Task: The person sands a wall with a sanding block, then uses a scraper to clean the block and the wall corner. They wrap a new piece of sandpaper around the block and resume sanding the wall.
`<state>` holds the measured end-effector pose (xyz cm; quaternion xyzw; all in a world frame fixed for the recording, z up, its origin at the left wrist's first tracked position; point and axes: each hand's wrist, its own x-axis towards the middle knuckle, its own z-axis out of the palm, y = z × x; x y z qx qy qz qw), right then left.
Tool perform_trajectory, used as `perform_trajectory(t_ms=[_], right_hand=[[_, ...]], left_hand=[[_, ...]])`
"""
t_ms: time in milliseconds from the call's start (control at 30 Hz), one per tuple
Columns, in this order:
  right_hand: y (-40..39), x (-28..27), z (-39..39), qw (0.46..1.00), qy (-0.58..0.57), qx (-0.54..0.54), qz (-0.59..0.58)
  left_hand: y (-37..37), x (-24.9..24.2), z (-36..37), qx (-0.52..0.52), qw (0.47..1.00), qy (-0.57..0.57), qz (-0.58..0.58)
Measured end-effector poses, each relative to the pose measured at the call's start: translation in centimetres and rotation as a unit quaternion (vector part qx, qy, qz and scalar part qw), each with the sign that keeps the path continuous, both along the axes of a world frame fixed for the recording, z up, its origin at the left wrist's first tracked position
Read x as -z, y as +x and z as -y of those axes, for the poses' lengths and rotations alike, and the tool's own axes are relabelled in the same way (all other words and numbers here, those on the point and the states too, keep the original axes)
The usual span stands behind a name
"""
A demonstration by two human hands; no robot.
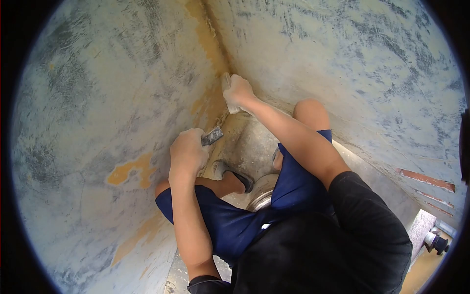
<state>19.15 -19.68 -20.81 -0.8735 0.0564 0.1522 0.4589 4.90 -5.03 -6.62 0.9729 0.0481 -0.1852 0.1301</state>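
My right hand [240, 93] is closed round a pale, dusty block [226, 88] held against the left wall close to the corner. Lower and to the left, my left hand [187, 149] is closed on a small dark grey block [212, 136], whose end sticks out to the right of my fingers. Both hands look coated in pale dust. Yellowish filler [211, 100] runs along the corner seam between the two walls.
The left wall [98, 98] and right wall [342, 63] are mottled grey. Between my feet is a round metallic object [264, 191] on the dusty floor [249, 147]. A board [421, 228] and a black knob [439, 243] stand at the lower right.
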Motion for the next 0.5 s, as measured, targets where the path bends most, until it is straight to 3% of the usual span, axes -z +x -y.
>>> perform_trajectory(t_ms=[167,267,333,500], right_hand=[[-2.3,-2.0,0.7,0.991,0.028,-0.115,-0.067],[-2.4,-2.2,1.1,0.969,0.120,-0.170,-0.135],[-2.3,-2.5,1.5,0.922,0.265,-0.239,-0.151],[-2.1,-3.7,2.4,0.871,0.329,-0.314,-0.186]], left_hand=[[0.1,-0.2,0.1,0.005,0.998,0.034,-0.056],[0.1,0.1,-0.2,0.003,0.997,0.039,-0.065],[0.1,0.4,-0.4,0.002,0.997,0.041,-0.063],[0.0,-0.4,-0.5,-0.012,0.996,-0.018,-0.082]])
